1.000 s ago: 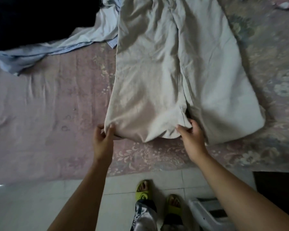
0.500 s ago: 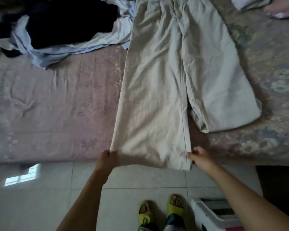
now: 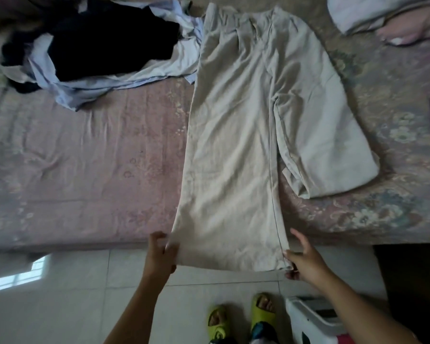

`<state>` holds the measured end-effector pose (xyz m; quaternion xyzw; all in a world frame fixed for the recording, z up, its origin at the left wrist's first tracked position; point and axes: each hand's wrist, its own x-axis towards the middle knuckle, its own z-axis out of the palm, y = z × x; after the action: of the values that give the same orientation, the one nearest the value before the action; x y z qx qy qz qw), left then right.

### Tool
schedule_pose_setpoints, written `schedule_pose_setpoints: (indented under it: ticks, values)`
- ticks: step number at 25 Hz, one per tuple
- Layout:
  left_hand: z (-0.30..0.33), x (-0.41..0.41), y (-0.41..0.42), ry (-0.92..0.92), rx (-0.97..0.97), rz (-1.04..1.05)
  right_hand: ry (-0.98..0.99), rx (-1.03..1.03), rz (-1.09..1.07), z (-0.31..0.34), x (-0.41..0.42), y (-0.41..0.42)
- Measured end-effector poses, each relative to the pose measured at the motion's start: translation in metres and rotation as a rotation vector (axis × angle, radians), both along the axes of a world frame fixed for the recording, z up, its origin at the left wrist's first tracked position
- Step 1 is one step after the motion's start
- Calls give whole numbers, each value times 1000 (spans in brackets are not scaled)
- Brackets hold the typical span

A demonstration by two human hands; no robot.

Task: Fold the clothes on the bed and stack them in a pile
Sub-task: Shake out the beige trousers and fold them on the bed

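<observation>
My left hand (image 3: 160,254) & right hand (image 3: 305,263) pinch the beige trousers (image 3: 236,150) hem, still unfolded; heap (image 3: 97,50) upper left waits, no pile yet.

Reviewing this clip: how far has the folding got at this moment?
Early. Done: no folded pile shows. In hand: the beige trousers lie unfolded on the bed; the left hand and right hand pinch the hem corners of one leg, pulled out past the bed edge, while the other leg lies bunched and shorter. Left: folding these, then the black garment and pale blue shirt heaped at the back.
</observation>
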<state>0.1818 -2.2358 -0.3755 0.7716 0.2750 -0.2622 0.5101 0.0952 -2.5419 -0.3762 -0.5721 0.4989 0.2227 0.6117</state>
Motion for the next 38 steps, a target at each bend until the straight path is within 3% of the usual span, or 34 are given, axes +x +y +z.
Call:
schedule_pose_setpoints:
  ticks: [4, 8, 12, 14, 17, 19, 20, 24, 28, 34, 38]
  values:
    - [29, 62, -8, -46, -60, 9, -62, 90, -118, 36, 50, -13]
    - [56, 161, -36, -56, -208, 113, -142, 219, -336, 66, 154, -43]
    - [56, 284, -91, -149, -269, 181, -284, 226, -478, 57, 286, -86]
    - [31, 324, -111, -176, -303, 250, -241, 167, -390, 33, 324, -101]
    - [-19, 314, -113, -157, -60, 151, 40, -88, 19, -21, 308, -93]
    - [-45, 281, -104, -120, 152, -5, 108, -269, 285, -50, 275, -75]
    - [-51, 266, -100, -93, 213, -33, 93, -347, 332, -56, 261, -66]
    - [-71, 237, -80, 0, 144, 32, 106, -662, 152, -75, 244, -59]
    - [-75, 228, -68, 120, 179, 24, 158, -487, 185, -74, 238, -62]
    - [-71, 221, -67, 14, 333, -11, 70, -398, 289, -62, 220, -66]
    - [-49, 181, -123, -106, 334, -211, -110, -373, 235, -41, 172, -85]
